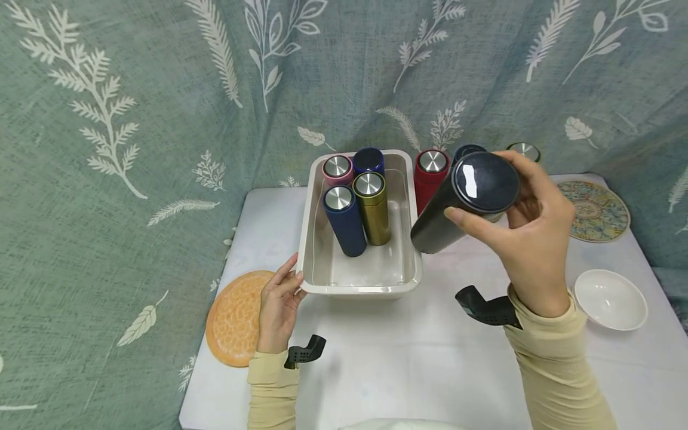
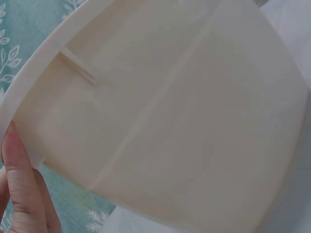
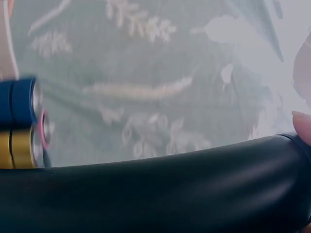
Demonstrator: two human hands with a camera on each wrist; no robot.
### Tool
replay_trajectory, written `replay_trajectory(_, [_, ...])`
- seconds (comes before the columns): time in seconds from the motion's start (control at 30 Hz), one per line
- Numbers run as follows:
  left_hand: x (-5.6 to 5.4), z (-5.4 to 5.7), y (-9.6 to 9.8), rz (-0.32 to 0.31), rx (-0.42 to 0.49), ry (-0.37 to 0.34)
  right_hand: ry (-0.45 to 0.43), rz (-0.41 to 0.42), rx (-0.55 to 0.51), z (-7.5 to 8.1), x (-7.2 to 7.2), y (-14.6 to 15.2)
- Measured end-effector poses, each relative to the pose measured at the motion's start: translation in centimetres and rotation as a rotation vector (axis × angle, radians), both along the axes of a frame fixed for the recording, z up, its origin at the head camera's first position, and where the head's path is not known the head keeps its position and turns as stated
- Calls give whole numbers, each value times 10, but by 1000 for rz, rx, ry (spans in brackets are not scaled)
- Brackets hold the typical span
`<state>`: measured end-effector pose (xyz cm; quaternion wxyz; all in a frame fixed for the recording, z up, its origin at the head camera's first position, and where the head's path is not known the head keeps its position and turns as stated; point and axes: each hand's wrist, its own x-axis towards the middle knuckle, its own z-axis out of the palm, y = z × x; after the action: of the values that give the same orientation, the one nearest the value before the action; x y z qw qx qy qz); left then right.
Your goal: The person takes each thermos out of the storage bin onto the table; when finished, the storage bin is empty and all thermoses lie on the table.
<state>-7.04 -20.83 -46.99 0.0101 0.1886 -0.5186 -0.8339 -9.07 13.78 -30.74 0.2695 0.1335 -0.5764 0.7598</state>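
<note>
My right hand [image 1: 537, 233] grips a black thermos bottle [image 1: 441, 221] around its cap, thumb on the near side. The bottle hangs tilted, its lower end overlapping the right rim of a white plastic bin [image 1: 360, 291] in the head view. In the right wrist view the dark bottle body [image 3: 160, 189] stretches across the bottom. My left hand [image 1: 280, 304] pinches the bin's near left corner at the rim. Inside the bin stand a navy bottle [image 1: 346, 227], a gold bottle [image 1: 376, 215], a pink bottle [image 1: 337, 170] and a dark blue bottle [image 1: 368, 160].
Right of the bin stands a red bottle [image 1: 429, 182], with other bottles partly hidden behind my right hand. A patterned round mat [image 1: 596, 215] and a white bowl [image 1: 611, 300] lie at the right. An orange round mat [image 1: 236, 319] is at the left. A leaf-print curtain [image 1: 161, 119] hangs behind.
</note>
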Motion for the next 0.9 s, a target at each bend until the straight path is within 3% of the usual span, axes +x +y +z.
replay_trajectory(0.17, [0,0,0,-2,5,-5,-83,-128,21,-13,-10,18])
replay_trajectory(0.43, [2,-1,-1,9,4,-11,-270,-232,20,-47,-31,45])
replay_trajectory(0.63, [2,0,-1,4,-7,-12,-404,-339,113,-73,-40,61])
replay_trajectory(0.9, [0,1,0,-8,-17,-10,-465,-452,106,-101,-50,83])
